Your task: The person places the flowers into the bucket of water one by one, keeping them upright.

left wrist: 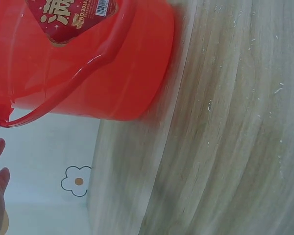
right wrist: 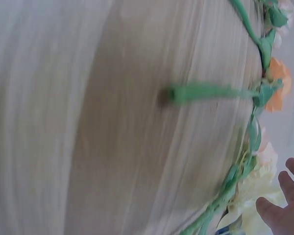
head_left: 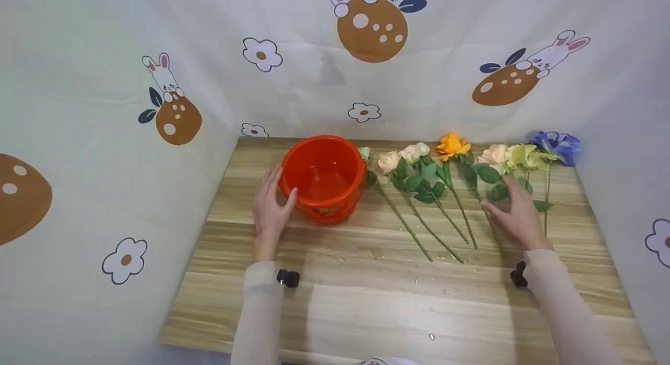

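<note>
A red bucket stands upright at the left of the wooden table. My left hand is beside its left rim, fingers extended and thumb spread at the near edge. In the left wrist view those fingers are close to the end of the bucket's handle. My right hand, fingers spread, hovers over the stems on the right. Closest to it are a pale pink rose and a yellow-green flower. The right wrist view has the hand at the lower right, holding nothing.
Along the back lie a peach rose, a cream rose, an orange flower and a blue-purple flower. A pale green bloom is partly hidden by the bucket. Small bits dot the table; patterned cloth walls it in.
</note>
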{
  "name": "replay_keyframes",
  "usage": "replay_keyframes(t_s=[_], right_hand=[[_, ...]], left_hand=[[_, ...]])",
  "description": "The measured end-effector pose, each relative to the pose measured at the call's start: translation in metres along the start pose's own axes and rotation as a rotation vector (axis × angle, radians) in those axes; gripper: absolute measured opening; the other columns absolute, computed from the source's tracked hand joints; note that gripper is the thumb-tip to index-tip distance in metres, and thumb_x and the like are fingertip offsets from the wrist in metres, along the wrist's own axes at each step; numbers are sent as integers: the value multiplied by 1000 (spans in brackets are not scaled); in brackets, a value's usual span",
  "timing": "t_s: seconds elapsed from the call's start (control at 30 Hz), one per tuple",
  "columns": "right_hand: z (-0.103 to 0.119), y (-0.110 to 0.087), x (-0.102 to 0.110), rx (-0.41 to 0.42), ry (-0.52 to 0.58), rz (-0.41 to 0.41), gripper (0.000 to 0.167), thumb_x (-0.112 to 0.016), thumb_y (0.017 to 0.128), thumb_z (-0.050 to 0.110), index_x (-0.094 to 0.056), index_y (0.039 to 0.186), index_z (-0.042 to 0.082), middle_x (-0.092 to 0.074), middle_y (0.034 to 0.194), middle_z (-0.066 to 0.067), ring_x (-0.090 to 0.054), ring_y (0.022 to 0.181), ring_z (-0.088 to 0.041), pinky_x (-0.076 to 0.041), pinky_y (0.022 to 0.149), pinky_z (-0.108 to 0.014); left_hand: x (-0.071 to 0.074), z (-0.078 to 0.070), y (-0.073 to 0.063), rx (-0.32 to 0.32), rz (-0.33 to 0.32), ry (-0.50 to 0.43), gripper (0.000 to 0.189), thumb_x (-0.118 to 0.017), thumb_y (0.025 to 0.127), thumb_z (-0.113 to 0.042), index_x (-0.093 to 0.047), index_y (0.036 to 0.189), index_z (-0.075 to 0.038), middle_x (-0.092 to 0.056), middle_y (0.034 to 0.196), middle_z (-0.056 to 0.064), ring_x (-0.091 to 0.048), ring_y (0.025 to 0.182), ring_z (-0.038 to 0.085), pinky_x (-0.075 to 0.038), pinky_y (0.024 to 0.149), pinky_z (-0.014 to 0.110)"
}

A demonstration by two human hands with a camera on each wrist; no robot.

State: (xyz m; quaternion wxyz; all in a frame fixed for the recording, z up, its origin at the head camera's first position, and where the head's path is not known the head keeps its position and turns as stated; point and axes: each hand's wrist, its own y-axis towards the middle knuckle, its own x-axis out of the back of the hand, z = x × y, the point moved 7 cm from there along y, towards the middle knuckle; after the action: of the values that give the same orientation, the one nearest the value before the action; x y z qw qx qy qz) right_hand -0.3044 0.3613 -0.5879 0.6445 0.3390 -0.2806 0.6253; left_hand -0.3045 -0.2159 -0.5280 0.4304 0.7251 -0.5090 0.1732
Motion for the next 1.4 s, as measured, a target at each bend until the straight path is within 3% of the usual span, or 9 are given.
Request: replay_keyframes(t_s=[0.4, 0.63, 0.77, 0.9, 1.13, 1.4], right_hand=[[27, 4, -21, 66, 76, -16, 91, -75, 88, 40, -25, 158, 9, -28, 159, -29, -25, 145, -52, -20, 118, -68], [45, 5, -35, 72, 113, 11, 89, -74, 88, 41, -27, 158, 11, -27, 162, -24, -24, 148, -48, -19, 119, -68], [57, 7, -42, 70, 150, 25, 88, -74, 88, 41, -27, 158, 16, -28, 162, -22, -24, 149, -46, -19, 120, -67], [72, 9, -51, 92, 217, 31, 86, -76, 88, 38, -30, 158, 17, -31, 162, -20, -27, 148, -44, -23, 119, -66], [97, 11, -69, 115, 281, 64, 83, -76, 87, 39, -36, 155, 12, -35, 160, -19, -30, 148, -42, -25, 119, -64], [123, 16, -90, 120, 436, 142, 77, -74, 90, 32, -37, 153, 9, -34, 161, -16, -29, 149, -38, -25, 121, -60]], left_hand=[[-1, 3, 3, 86, -10, -179, 60, -72, 89, -27, -53, 145, -16, -52, 151, 5, -39, 147, 26, -30, 123, 49], [-6, 6, 1, 169, 5, -423, 59, -71, 89, -14, -53, 145, -14, -50, 153, 6, -39, 147, 25, -28, 124, 46], [-10, 6, 0, 194, 18, -517, 60, -69, 91, -9, -50, 147, -13, -47, 156, 4, -36, 148, 24, -25, 126, 46], [-11, 6, -1, 202, 15, -564, 61, -67, 92, -7, -47, 149, -10, -45, 157, 7, -34, 149, 25, -22, 127, 46], [15, -27, -7, 227, 21, -567, 59, -65, 91, -2, -45, 146, 3, -43, 155, 20, -35, 148, 35, -24, 125, 50], [12, -29, -11, 235, -2, -587, 58, -65, 91, -2, -46, 146, 3, -44, 154, 19, -37, 147, 33, -25, 125, 49]])
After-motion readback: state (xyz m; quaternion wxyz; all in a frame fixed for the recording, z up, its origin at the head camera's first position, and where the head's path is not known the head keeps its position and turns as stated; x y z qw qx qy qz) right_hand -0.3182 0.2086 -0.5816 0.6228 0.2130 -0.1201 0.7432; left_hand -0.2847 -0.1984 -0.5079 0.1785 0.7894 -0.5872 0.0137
